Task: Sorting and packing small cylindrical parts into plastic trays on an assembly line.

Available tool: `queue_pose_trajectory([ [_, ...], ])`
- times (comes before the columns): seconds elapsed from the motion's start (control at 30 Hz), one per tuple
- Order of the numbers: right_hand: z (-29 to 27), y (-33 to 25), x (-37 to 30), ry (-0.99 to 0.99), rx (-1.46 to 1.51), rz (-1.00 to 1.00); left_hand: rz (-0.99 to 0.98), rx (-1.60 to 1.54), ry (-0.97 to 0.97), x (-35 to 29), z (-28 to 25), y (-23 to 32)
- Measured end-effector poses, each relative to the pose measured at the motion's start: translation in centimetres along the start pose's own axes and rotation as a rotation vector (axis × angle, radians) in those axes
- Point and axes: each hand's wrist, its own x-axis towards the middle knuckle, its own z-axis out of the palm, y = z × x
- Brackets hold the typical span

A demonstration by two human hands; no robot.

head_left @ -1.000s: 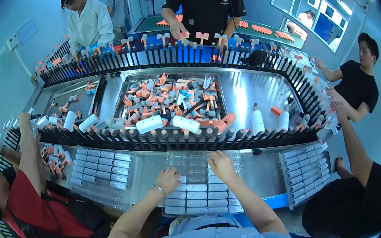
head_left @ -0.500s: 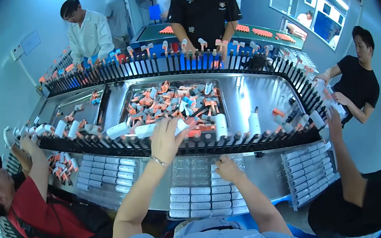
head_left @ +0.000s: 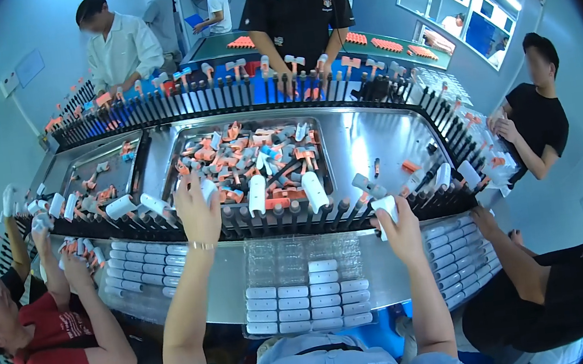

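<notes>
My left hand (head_left: pixel 198 211) reaches to the near row of black pegs, with its fingers closed around a white plastic shell (head_left: pixel 208 189) that shows only in part. Farther right, my right hand (head_left: pixel 401 232) grips another white plastic shell (head_left: pixel 385 212) beside the pegs. Between my hands, two curved white shells (head_left: pixel 257 196) stand tilted at the peg row. On the near bench lies a clear plastic tray (head_left: pixel 264 258), partly filled with rows of white shells (head_left: pixel 293 304).
A metal basin (head_left: pixel 358 134) holds a heap of orange and grey parts (head_left: pixel 248 154). Black pegs (head_left: pixel 237 95) ring it. A person in red (head_left: pixel 74 310) works at my left, one in black (head_left: pixel 538 290) at my right. Others stand across the bench.
My left hand has moved left along the pegs. My right hand has left the tray, moved right and forward, and now grips a white shell. The view has shifted slightly.
</notes>
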Motion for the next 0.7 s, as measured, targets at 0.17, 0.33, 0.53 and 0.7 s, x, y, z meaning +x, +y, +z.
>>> queue_pose_trajectory([
  [0.17,5.0,-2.0,4.5,0.131,-0.206,-0.109,0.077,-0.322,-0.318,-11.4,-3.4,1.5],
  [0.33,9.9,-5.6,7.5,-0.288,-0.707,-0.210,0.122,-0.322,-0.798,-18.6,-3.8,2.1],
  [0.53,12.5,-5.6,4.0,-0.215,-0.457,-0.333,0.186,-0.147,-1.058,-18.3,-1.8,2.4],
  [0.7,13.2,-1.7,-1.5,-0.166,0.091,-0.420,0.249,-0.187,-1.022,-18.5,-2.0,1.7],
])
